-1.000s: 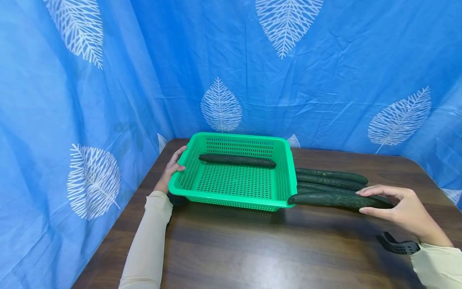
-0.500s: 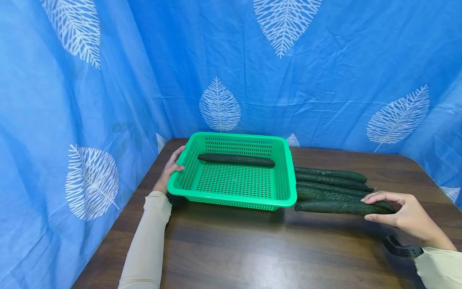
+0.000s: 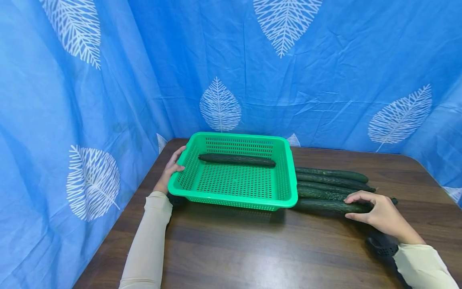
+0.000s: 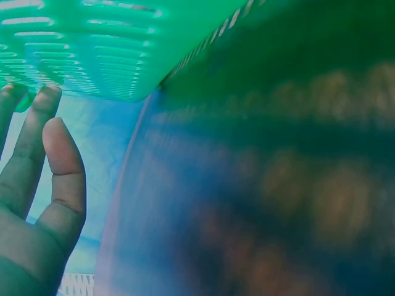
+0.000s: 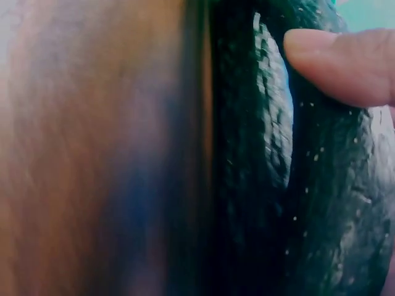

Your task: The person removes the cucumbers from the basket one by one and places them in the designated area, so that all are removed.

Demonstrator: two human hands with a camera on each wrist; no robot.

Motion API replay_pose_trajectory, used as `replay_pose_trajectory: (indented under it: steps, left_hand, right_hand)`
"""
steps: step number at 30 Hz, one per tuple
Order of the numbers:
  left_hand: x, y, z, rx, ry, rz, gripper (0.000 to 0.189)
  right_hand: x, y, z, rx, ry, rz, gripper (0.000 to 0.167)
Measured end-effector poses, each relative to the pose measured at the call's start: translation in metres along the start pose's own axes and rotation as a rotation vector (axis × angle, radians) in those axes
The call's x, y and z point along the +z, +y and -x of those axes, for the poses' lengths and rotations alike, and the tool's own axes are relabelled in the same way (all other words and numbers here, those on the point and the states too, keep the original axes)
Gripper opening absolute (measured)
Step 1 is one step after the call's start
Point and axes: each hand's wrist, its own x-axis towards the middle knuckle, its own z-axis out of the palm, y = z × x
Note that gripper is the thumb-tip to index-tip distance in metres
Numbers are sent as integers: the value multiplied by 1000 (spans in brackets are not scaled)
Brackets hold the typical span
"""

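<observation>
A green plastic basket (image 3: 232, 198) stands on the table, with one dark cucumber (image 3: 236, 160) lying along its far side. My left hand (image 3: 167, 172) holds the basket's left end, thumb over the rim; in the left wrist view its fingers (image 4: 46, 102) reach up to the slotted wall. To the right of the basket, several cucumbers (image 3: 332, 182) lie side by side. My right hand (image 3: 375, 210) has its thumb and fingers about the nearest cucumber (image 3: 325, 205), whose left end is hidden by the basket. The right wrist view shows a fingertip (image 5: 333, 61) on dark, bumpy skin.
The brown wooden table (image 3: 231, 249) has a rounded far right corner. A blue curtain (image 3: 325, 80) with white leaf prints hangs behind it and along the left side. A black strap (image 3: 380, 245) is round my right wrist.
The nearest cucumber came down from the basket's right corner to the front of the row, then shifted slightly left. My right hand moved left along it. My left hand stayed at the basket.
</observation>
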Motion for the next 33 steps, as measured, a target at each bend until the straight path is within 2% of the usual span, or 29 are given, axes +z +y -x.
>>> replay_pose_trajectory:
  steps: [8,14,24,27,33]
  left_hand:
    - [0,1,-1,-3,-3,-2,86]
    - [-1,2,1,-4,-10,1,86]
    - [-2,0,2,-12,-16,-5,88]
    - [-2,0,1,-7,-18,-6,87]
    - [-1,2,2,-34,-16,-7,86]
  right_hand:
    - [14,3,-5,-93,-22,102,45]
    - [19,3,-8,-140,-40,195,43]
    - [17,3,-13,-174,-106,217,40]
    - [10,1,-18,-152,-164,209,35]
    - [-3,-7,-30,-37,-290,190,25]
